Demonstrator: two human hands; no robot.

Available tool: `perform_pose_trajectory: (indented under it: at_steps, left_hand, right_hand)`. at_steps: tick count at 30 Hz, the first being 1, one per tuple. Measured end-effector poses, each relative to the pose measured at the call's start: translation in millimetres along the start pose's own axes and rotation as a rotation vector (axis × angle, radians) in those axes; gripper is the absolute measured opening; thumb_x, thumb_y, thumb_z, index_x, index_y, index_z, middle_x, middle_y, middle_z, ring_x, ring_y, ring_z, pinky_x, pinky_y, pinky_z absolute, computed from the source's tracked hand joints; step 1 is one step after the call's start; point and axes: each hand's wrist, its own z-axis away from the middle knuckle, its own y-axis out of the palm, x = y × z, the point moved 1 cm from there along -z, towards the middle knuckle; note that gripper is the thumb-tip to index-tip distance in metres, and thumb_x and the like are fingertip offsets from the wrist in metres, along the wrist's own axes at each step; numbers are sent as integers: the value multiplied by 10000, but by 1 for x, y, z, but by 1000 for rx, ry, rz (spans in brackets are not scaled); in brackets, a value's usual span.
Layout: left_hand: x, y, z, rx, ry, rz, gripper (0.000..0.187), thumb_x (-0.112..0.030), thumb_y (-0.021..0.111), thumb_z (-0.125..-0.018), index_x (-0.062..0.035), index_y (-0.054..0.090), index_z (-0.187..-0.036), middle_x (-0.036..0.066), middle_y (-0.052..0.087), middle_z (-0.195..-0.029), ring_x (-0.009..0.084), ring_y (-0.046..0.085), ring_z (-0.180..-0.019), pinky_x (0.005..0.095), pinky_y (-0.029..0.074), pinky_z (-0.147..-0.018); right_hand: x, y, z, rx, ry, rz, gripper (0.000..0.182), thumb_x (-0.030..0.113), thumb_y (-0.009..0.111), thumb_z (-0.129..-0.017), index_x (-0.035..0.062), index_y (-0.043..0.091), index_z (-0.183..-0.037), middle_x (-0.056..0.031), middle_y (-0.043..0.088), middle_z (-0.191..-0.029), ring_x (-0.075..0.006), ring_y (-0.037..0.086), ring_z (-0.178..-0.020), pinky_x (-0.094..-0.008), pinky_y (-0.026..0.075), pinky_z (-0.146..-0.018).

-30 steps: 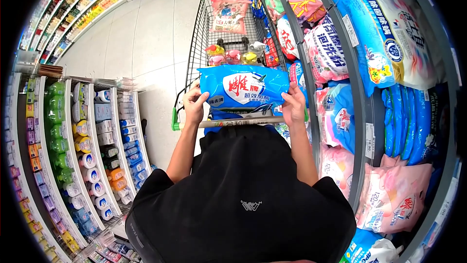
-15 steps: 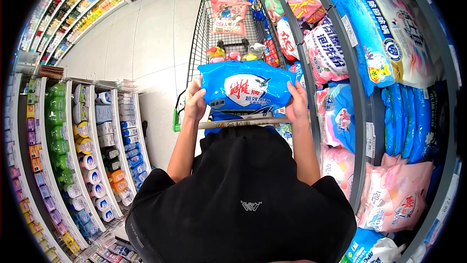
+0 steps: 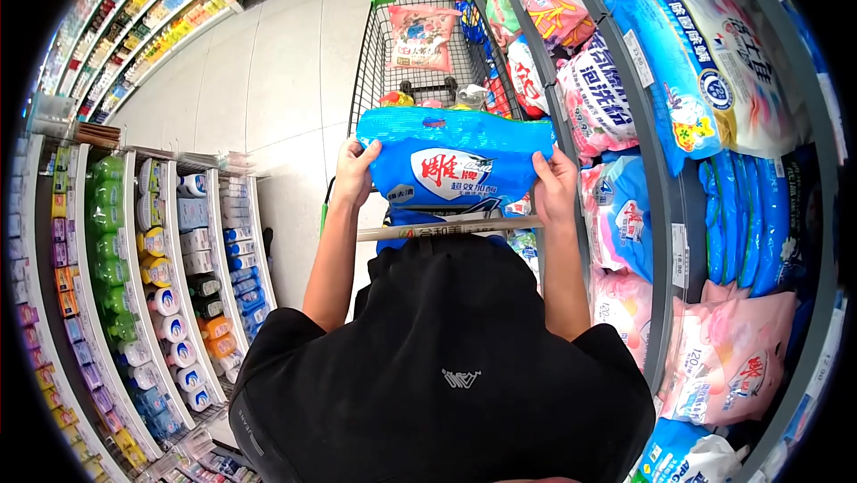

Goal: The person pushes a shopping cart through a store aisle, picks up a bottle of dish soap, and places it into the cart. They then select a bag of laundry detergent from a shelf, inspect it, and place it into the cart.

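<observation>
A blue bag of washing powder (image 3: 451, 166) with a white label and red lettering is stretched between my two hands, above the cart handle (image 3: 455, 229). My left hand (image 3: 355, 170) pinches its upper left edge, thumb on the front. On the opposite edge, my right hand (image 3: 555, 181) grips in the same way. The bag's lower part hangs down toward the handle and hides some of the cart basket. Farther forward in the shopping cart (image 3: 366, 68) lies a pink bag (image 3: 421, 38), with smaller colourful items partly covered by the blue bag.
Close on the right runs a shelf rack (image 3: 668, 215) with large detergent bags, including a blue-and-white one (image 3: 714, 72) and a pink one (image 3: 732, 358). To the left, another shelf (image 3: 134, 304) carries several bottles. Pale floor tiles (image 3: 286, 81) stretch ahead between them.
The blue bag's top edge has tilted up and its crinkled upper strip with the handle slot now shows. Both hands have shifted slightly outward, still gripping it.
</observation>
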Motion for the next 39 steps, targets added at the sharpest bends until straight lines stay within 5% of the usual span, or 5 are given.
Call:
perform_pose_trajectory:
  at_steps: [8, 15, 24, 39]
  left_hand:
    - [-15, 3, -4, 14, 135, -173, 173, -94, 708, -860, -11, 665, -1005, 68, 693, -953, 111, 626, -843, 288, 509, -781]
    - [-37, 7, -5, -71, 293, -323, 46, -2, 707, -836, -12, 705, -881, 43, 699, -816, 86, 619, -703, 231, 501, -644]
    - [-65, 18, 1, -103, 486, -384, 42, 22, 719, -813, -7, 716, -843, 28, 687, -752, 74, 599, -633, 220, 490, -591]
    - [-39, -5, 22, -125, 408, -411, 54, 41, 700, -803, -4, 719, -827, 18, 680, -733, 73, 600, -642, 225, 490, -604]
  right_hand:
    - [4, 4, 1, -31, -97, 120, 298, 34, 684, -880, 84, 487, -663, 86, 427, -667, -5, 344, -617, -197, 278, -551]
    - [16, 19, 2, -81, -240, 270, 94, 61, 704, -869, -18, 668, -831, 76, 509, -682, -2, 365, -606, -192, 267, -526]
    - [35, 33, 0, -107, -325, 332, 80, 56, 708, -862, -21, 687, -872, 82, 514, -659, 1, 350, -588, -194, 257, -512]
    - [20, 30, 7, -72, -265, 323, 75, 7, 694, -851, -33, 693, -914, 54, 570, -704, -6, 416, -607, -180, 338, -539]
